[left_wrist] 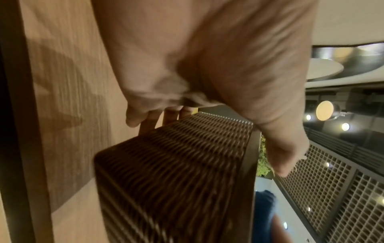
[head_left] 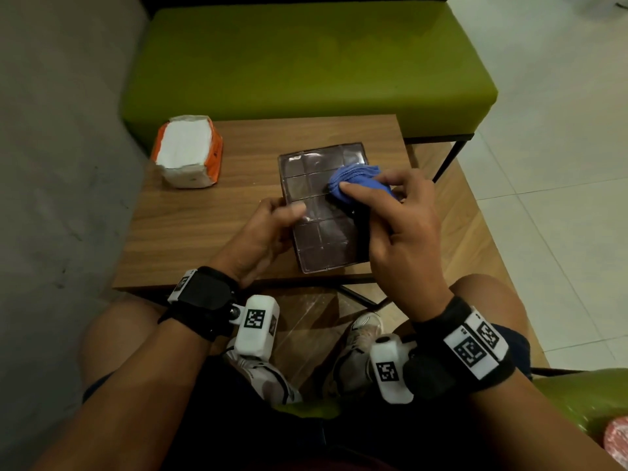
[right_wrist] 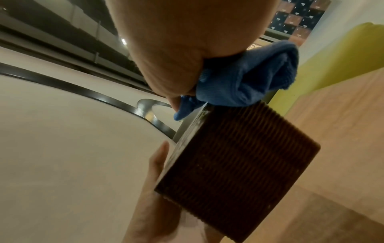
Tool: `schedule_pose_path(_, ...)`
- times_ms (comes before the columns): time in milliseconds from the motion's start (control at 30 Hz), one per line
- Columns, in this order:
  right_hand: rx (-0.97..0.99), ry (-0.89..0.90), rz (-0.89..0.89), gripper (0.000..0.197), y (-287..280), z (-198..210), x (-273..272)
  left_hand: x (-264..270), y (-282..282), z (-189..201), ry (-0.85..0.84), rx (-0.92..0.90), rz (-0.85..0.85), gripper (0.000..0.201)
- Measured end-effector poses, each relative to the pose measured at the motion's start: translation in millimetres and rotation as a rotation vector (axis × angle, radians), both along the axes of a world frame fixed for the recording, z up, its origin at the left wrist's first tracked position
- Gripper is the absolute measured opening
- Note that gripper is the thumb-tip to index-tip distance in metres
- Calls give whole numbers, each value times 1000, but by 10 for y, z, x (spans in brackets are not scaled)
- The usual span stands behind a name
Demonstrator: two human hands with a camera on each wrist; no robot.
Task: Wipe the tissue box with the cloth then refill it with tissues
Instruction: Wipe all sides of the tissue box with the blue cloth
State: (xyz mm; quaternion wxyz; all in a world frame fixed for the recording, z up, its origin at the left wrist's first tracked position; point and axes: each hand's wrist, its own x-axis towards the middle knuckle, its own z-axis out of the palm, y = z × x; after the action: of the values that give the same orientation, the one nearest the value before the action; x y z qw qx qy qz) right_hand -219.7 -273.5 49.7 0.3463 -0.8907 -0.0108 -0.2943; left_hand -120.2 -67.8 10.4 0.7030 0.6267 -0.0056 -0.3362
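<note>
Tissue box (head_left: 321,207) sits on the desk (head_left: 217,212), glossy face up. Left grip (head_left: 261,232) clasps the box's left side; right grip (head_left: 404,229) clutches blue cloth (head_left: 353,178) against its top. Tissue pack (head_left: 187,151) lies well left of the box.

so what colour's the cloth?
Blue cloth, clearest in the right wrist view.

the tissue box (head_left: 323,209) sits at the near right of the small wooden table (head_left: 210,229), with the left hand (head_left: 261,236) against its left side and the right hand (head_left: 401,232) over its top with the blue cloth (head_left: 356,181). bare tabletop lies open to the left of the box and behind it. the tissue pack (head_left: 188,151) blocks the far left corner. the green bench (head_left: 306,62) closes off the far edge.
</note>
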Motion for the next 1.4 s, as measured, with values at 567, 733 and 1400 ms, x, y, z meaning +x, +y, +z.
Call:
schedule_pose_path(567, -388, 26, 47, 33, 8, -113, 11, 152, -75, 62, 12, -97, 130, 88)
schedule_pose_path(733, -51, -21, -290, 40, 130, -150, 70, 93, -71, 28, -32, -162, 197, 89)
schedule_pose_path(1400, -50, -1, -173, 45, 278, -133, 208, 30, -17, 5, -63, -254, 267, 72)
